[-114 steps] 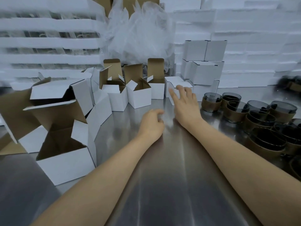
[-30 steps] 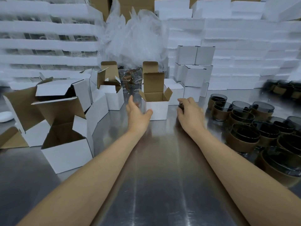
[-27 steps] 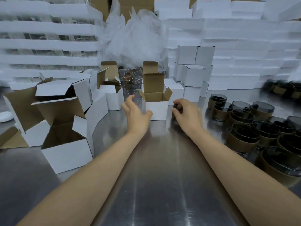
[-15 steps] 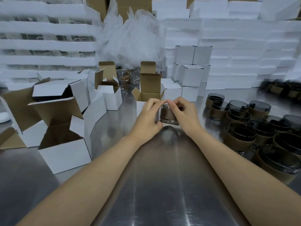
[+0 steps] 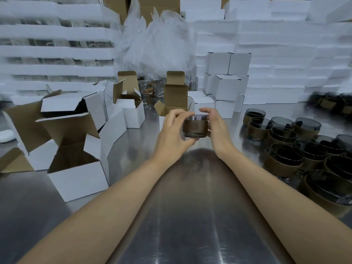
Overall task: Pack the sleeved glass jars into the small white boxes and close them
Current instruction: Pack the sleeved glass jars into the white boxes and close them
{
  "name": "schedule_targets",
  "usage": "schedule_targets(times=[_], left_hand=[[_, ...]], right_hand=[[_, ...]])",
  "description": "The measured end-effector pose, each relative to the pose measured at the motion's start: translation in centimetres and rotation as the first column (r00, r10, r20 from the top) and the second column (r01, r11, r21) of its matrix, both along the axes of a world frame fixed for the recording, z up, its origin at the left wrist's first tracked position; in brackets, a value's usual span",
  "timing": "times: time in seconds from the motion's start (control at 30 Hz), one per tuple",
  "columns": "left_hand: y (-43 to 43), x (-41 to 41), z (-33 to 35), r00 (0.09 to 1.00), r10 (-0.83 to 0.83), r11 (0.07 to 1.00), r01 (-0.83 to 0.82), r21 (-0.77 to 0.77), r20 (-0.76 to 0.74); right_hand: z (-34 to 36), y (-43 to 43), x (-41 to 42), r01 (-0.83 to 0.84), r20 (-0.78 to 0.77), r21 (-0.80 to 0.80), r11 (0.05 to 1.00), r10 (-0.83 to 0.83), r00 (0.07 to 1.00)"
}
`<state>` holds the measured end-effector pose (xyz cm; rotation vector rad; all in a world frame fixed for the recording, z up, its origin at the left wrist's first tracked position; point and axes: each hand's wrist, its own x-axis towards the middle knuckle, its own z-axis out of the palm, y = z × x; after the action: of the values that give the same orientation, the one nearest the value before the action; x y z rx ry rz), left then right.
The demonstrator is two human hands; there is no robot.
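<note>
- The sleeved glass jar (image 5: 194, 128): a short, round vessel of smoky dark glass. A matte brown band wraps its middle and bears a faint circular emblem. It is held upright above the table between both hands, just in front of an open box.
- The left hand (image 5: 172, 130): its fingers are curled, with fingertips at the jar's rim and the thumb low on its left side, so it grips the jar.
- The right hand (image 5: 216, 128): its fingers arch over the rim and the palm cups the jar's right side, so it grips the jar as well.
- The small white box (image 5: 175, 96): smooth white card outside and raw brown card inside. Its lid flap stands upright and its side flaps are splayed. It stands on the table just behind the hands.
- The metal table (image 5: 190, 216): brushed and glossy, with streaked reflections.
- The other sleeved jars (image 5: 285, 141): a dense cluster of dark cylinders with brown bands, standing upright at the right.
- The closed white boxes (image 5: 226, 82): crisp cubes with dark edges, stacked behind the open box to its right.
- The open boxes (image 5: 76, 164): angular white shells with brown interiors, piled at the left, some of them tipped.
- The plastic film (image 5: 158, 44): a crumpled, translucent heap at the rear centre.
- The foam slabs (image 5: 285, 54): rough-edged white layers stacked along the back.
</note>
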<state>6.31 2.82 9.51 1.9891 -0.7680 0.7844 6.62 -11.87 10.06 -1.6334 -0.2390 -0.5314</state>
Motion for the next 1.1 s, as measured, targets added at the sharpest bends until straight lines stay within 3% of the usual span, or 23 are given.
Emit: schedule_targets(times=[0.1, 0.17, 0.27, 0.4, 0.57, 0.67, 0.83, 1.1], left_hand=[[0.1, 0.0, 0.0, 0.999, 0.033, 0.999, -0.033, 0.004, 0.01], [0.1, 0.1, -0.1, 1.0, 0.008, 1.0, -0.008, -0.018, -0.008], [0.0, 0.5, 0.0, 0.994, -0.055, 0.988, 0.04, -0.151, -0.095], [-0.1, 1.1, 0.0, 0.971, -0.109, 0.967, 0.053, -0.251, -0.215], [-0.2, 1.6, -0.4, 0.947, -0.199, 0.926, 0.098, -0.365, -0.251], [0.0, 1.8, -0.6, 0.962, -0.146, 0.927, 0.052, -0.371, -0.232], [0.4, 1.8, -0.6, 0.968, -0.071, 0.931, -0.022, -0.364, -0.24], [0.2, 0.9, 0.0, 0.99, 0.047, 0.981, -0.07, -0.179, -0.13]], right_hand=[[0.1, -0.1, 0.5, -0.004, -0.109, 0.059, 0.998, 0.011, 0.994], [0.1, -0.1, 0.7, -0.001, -0.104, 0.061, 0.998, 0.007, 0.995], [0.0, -0.2, 0.4, 0.098, 0.104, -0.026, 0.995, -0.095, 0.99], [0.0, -0.6, -0.1, 0.275, 0.372, -0.221, 0.936, -0.18, 0.911], [0.3, 0.0, -0.5, 0.397, 0.642, -0.313, 0.863, -0.117, 0.758], [0.4, 0.8, -0.8, 0.445, 0.712, -0.364, 0.818, -0.063, 0.699], [0.1, 1.6, -1.0, 0.451, 0.696, -0.438, 0.778, -0.025, 0.718], [-0.3, 0.3, -0.3, 0.354, 0.48, -0.46, 0.815, -0.108, 0.871]])
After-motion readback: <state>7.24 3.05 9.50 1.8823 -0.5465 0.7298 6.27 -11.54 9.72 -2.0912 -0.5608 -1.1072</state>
